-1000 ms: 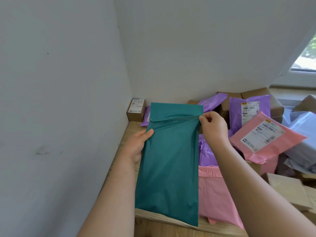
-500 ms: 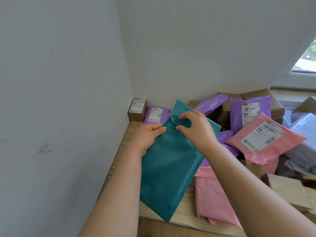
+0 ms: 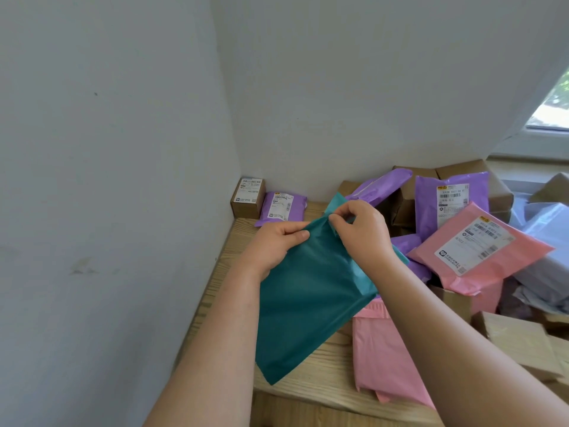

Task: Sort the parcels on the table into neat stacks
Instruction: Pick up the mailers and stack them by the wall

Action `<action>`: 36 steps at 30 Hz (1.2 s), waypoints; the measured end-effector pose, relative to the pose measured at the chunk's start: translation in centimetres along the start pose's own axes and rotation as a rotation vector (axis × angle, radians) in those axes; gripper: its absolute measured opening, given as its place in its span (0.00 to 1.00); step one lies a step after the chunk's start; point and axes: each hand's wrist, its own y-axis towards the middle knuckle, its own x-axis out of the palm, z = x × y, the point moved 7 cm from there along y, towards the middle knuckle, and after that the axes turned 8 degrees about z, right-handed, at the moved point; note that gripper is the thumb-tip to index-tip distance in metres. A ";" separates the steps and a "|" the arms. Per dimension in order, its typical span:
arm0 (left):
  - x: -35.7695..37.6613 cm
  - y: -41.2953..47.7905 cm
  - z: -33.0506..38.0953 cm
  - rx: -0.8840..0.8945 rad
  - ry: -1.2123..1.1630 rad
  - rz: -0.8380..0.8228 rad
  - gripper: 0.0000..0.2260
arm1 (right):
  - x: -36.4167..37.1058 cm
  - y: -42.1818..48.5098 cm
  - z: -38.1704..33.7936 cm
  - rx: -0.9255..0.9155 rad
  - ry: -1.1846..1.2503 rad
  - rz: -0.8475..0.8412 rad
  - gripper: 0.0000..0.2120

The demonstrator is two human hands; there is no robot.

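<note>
Teal mailer [image 3: 308,303] now tilted; left hand [image 3: 275,246], right hand [image 3: 361,234] pinch top between fingers [image 3: 340,224].

"C021" on the purple parcel [image 3: 451,201] label, "Q303" on the pink parcel [image 3: 480,252] label.

A box [image 3: 247,197] stands in the table's [image 3: 323,368] far-left corner, a mailer [image 3: 281,208] right of it.
</note>
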 end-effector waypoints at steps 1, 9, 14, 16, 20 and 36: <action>-0.1 0.1 0.0 -0.004 -0.012 0.026 0.10 | 0.0 0.0 0.1 0.004 0.010 0.011 0.04; -3.5 0.8 -0.7 -0.017 -0.118 0.372 0.14 | -0.2 0.3 2.4 0.077 0.111 0.035 0.09; -7.1 0.4 -2.7 -0.121 -0.483 0.664 0.14 | 1.6 -1.7 5.4 0.301 0.199 -0.253 0.29; -6.9 0.6 -3.5 -0.193 -0.615 0.657 0.14 | 3.0 -3.5 5.5 0.399 0.313 -0.413 0.27; -6.1 0.6 -4.1 -0.238 -0.637 0.543 0.11 | 3.3 -4.0 5.8 0.417 0.379 -0.342 0.16; -6.2 0.0 -1.8 -0.098 -0.300 0.341 0.30 | 1.5 -1.0 5.4 0.417 0.602 -0.172 0.25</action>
